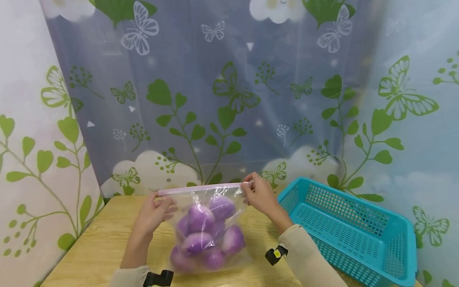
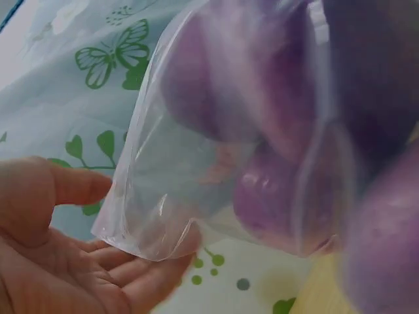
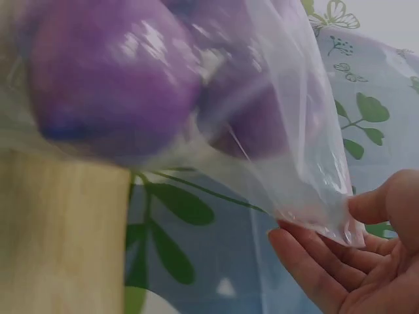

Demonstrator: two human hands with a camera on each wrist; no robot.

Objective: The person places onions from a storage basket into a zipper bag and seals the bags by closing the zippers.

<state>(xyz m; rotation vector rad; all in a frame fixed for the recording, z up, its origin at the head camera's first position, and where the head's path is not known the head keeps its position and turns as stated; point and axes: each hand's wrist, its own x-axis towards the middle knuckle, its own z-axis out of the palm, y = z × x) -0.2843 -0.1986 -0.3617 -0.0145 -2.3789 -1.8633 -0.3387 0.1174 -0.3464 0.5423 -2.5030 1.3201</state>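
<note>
A clear zip bag with a pink strip along its top is held up over the table. Several rounded purple-and-white pieces lie inside; through the plastic I cannot tell their exact kind. My left hand pinches the bag's upper left corner, thumb in front and fingers behind. At the upper right corner my right hand does the same. Both wrist views show the purple pieces close up and blurred, with the right thumb at the bag's edge.
To the right stands a turquoise perforated plastic basket, beside my right forearm. The wooden table reaches back to a curtain printed with leaves and butterflies.
</note>
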